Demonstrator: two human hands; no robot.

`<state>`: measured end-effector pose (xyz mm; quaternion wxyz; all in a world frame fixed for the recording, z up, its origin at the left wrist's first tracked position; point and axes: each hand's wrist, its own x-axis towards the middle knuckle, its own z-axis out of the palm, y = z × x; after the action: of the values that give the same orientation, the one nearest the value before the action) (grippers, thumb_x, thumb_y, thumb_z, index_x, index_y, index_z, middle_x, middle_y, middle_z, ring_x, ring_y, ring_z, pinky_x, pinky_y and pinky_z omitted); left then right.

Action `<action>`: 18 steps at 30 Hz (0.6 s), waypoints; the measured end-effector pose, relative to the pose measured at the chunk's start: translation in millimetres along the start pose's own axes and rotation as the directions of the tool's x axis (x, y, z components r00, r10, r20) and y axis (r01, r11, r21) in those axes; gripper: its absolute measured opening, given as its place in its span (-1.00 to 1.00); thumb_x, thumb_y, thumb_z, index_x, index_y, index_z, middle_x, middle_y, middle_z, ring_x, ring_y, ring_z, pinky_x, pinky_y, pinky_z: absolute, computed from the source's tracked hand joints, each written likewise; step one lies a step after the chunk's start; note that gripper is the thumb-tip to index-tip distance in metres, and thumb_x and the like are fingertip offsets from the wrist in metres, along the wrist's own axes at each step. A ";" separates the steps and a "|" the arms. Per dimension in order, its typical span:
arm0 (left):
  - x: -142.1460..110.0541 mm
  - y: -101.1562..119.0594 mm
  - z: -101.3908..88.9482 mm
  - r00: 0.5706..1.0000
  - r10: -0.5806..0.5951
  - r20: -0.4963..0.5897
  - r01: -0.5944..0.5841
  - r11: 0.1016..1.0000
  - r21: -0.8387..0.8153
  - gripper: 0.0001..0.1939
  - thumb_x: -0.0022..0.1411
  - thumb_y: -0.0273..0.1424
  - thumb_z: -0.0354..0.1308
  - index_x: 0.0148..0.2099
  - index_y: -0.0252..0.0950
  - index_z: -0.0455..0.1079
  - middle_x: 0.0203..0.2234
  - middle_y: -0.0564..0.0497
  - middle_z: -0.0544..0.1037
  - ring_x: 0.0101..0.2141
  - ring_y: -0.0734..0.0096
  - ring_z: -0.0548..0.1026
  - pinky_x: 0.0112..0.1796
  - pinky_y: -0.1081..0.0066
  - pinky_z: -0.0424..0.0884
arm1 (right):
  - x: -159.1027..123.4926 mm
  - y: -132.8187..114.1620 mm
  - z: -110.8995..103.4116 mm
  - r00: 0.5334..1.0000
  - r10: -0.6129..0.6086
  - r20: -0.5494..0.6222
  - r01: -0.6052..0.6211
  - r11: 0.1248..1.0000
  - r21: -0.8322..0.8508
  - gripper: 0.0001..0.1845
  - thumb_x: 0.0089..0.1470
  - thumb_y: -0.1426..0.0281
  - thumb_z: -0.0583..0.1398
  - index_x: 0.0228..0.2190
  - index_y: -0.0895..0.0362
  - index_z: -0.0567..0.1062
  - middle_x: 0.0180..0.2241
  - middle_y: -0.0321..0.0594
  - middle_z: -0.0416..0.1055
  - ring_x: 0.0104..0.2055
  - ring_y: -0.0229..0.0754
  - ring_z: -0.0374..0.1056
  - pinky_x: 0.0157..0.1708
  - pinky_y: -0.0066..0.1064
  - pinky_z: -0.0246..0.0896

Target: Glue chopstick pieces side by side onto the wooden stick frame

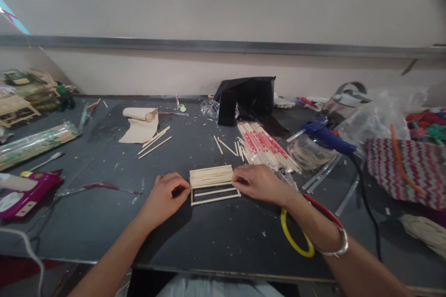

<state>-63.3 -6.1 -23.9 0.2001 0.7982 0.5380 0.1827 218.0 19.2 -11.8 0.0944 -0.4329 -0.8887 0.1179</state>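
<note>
A small rectangular frame of pale wooden sticks (212, 176) lies on the dark table in front of me. Its far part is closely covered with parallel sticks, while gaps show between the sticks at its near part. My left hand (170, 197) pinches the frame's left edge between thumb and fingers. At the opposite end, the closed fingers of my right hand (258, 183) grip the right edge. Exactly which stick each fingertip presses is hidden. Under my right forearm lie scissors with a yellow and red handle (296, 241).
Loose sticks (155, 144) lie beside a beige cloth roll (139, 123). Wrapped chopsticks (266, 146) rest beyond my right hand. A blue glue gun (325, 137) with a black cord is at right; a magenta device (29, 195) stands at left. A black box-like object (247, 97) is behind.
</note>
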 end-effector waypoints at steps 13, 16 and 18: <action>0.6 1.7 1.1 1.000 -0.008 -0.002 0.008 1.000 0.004 -0.84 0.19 -0.36 0.02 -0.36 -0.21 0.41 -0.40 0.09 0.49 -0.32 0.36 0.44 -0.18 0.27 0.15 | -0.1 -1.5 -2.0 1.000 0.019 0.003 -0.019 1.000 -0.003 -0.91 0.06 0.43 0.12 -0.46 0.11 0.41 -0.45 -0.34 0.45 -0.40 -0.30 0.32 -0.46 -0.50 -0.08; 0.8 1.3 2.1 1.000 0.000 -0.007 0.000 1.000 0.005 -0.84 0.19 -0.37 0.02 -0.37 -0.21 0.41 -0.40 0.09 0.49 -0.32 0.36 0.44 -0.18 0.27 0.15 | -0.9 -3.0 -4.7 0.999 0.040 0.011 -0.040 0.999 0.006 -0.93 0.04 0.42 0.13 -0.43 0.10 0.43 -0.47 -0.35 0.44 -0.43 -0.31 0.31 -0.47 -0.50 -0.08; 0.6 0.5 2.6 1.000 0.005 -0.012 -0.005 1.000 0.008 -0.84 0.19 -0.37 0.02 -0.37 -0.21 0.41 -0.40 0.09 0.49 -0.32 0.37 0.43 -0.17 0.27 0.15 | -1.6 -2.7 -6.9 0.999 0.044 -0.001 -0.044 0.999 0.021 -0.92 0.02 0.43 0.13 -0.39 0.09 0.43 -0.47 -0.36 0.43 -0.44 -0.32 0.31 -0.47 -0.50 -0.07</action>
<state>-61.3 -6.0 -25.8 0.1933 0.7993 0.5379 0.1856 218.8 17.2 -4.6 0.0968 -0.4513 -0.8776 0.1291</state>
